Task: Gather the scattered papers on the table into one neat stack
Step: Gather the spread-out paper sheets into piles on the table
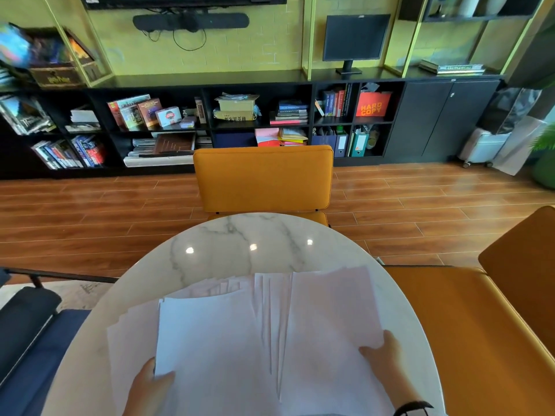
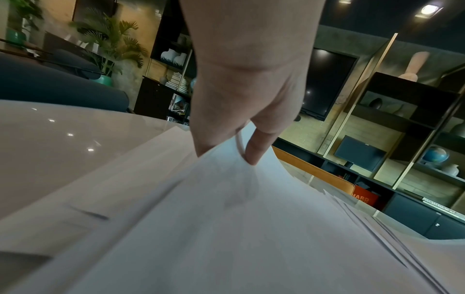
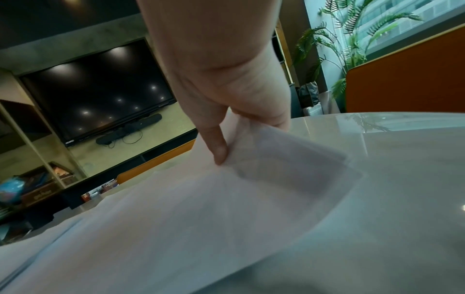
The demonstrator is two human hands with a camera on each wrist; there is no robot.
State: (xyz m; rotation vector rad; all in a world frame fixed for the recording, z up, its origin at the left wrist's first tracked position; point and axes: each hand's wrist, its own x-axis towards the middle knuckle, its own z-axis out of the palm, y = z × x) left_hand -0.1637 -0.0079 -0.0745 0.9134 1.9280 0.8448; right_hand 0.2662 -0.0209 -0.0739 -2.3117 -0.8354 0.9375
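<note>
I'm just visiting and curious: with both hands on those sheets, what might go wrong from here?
Two risks, I think. The left hand and right hand each pinch only the edge of a top sheet, so the fanned white paper sheets beneath could stay behind or skew further. And the round white marble table looks glossy, so loose sheets near its right rim might slide off toward the orange chair.
</note>
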